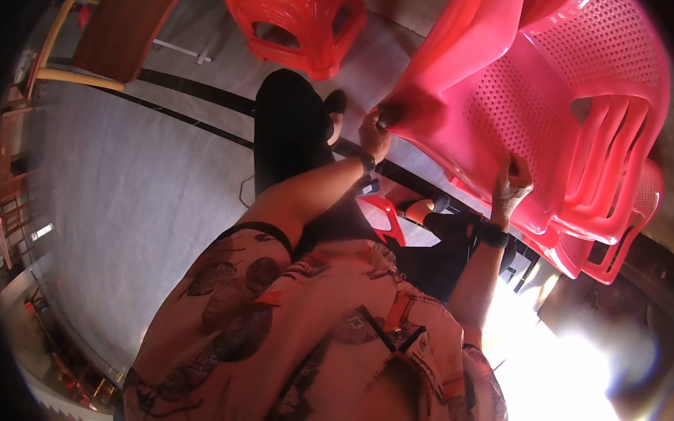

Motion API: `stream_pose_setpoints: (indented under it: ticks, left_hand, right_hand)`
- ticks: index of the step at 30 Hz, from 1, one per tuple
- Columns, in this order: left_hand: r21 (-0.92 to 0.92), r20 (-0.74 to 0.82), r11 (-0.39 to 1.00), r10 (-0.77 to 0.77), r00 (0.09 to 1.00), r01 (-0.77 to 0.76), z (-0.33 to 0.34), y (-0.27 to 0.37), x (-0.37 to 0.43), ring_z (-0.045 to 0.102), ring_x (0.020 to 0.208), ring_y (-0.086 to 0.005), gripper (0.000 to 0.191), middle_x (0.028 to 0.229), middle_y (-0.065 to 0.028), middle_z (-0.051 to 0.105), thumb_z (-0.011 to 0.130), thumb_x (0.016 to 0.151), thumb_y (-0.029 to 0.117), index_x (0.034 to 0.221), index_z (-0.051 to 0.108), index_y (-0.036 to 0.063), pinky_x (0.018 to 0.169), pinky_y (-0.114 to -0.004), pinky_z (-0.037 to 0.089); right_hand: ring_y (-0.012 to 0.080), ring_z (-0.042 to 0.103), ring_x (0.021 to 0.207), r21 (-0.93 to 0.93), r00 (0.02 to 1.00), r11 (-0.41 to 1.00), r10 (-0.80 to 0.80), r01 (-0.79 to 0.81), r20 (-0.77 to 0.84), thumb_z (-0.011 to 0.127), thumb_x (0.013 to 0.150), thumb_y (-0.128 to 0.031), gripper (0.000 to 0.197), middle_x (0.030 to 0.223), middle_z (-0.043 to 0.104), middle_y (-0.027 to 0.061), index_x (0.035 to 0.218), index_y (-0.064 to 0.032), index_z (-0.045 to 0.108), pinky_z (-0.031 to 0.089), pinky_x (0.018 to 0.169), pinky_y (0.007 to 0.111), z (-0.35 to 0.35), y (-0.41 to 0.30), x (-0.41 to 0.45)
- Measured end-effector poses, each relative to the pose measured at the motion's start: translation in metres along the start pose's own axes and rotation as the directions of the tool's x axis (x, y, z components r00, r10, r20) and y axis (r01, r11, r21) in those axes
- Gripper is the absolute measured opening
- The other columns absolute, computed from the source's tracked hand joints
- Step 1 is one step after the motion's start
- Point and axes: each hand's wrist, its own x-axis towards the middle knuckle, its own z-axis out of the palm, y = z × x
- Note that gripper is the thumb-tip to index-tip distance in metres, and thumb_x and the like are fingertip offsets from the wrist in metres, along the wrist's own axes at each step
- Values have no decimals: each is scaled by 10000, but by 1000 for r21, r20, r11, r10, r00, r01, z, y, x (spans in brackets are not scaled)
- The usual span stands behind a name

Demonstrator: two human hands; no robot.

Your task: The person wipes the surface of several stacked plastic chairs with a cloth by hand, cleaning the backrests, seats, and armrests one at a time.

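Pink plastic armchairs (511, 105) with perforated seats and slatted sides stand stacked in front of me at the upper right. My left hand (374, 136) is closed around the near left corner of the top chair's seat. A small dark patch shows at its fingertips; I cannot tell what it is. Farther right, my right hand (512, 183) is over the front part of the same seat, its fingers curled. Whether those fingers grip anything is hidden from me. Both wrists wear dark bands.
Red plastic stools (296, 23), seemingly stacked, stand ahead at the top. A brown wooden panel (134, 24) with a yellow frame is at the upper left. Part of a red plastic item (391, 219) shows between my legs. Grey tile floor (129, 198) spreads left; bright glare fills the lower right.
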Motion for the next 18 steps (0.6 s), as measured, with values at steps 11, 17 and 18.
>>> stream_pose_setpoints:
  ticks: [11, 17, 18]
  left_hand:
    - [430, 499, 901, -183, 847, -58, 13, -110, 29, 647, 872, -380, 258, 927, -155, 690, 578, 823, 218, 1033, 656, 89, 773, -481, 524]
    - [600, 566, 762, -191, 802, -243, 29, -139, 43, 660, 963, -434, 323, 955, -224, 699, 558, 895, 327, 1021, 697, 65, 841, -487, 542]
    - [599, 559, 765, -191, 807, -234, 31, -150, 51, 660, 963, -434, 323, 955, -224, 699, 558, 895, 327, 1021, 697, 65, 841, -487, 542]
  right_hand:
    - [103, 516, 566, -107, 999, 994, -38, 38, 3, 708, 857, -103, 127, 627, 582, 37, 800, 10, 689, 424, 554, 285, -1, -6, -5]
    - [124, 504, 563, -114, 1000, 993, -3, 4, 15, 704, 850, -87, 131, 629, 565, 51, 772, 12, 667, 416, 566, 290, -3, -10, -8]
    - [126, 498, 563, -139, 999, 990, -23, 26, 22, 702, 851, -85, 136, 626, 559, 49, 765, 12, 660, 412, 566, 293, -3, -12, -7]
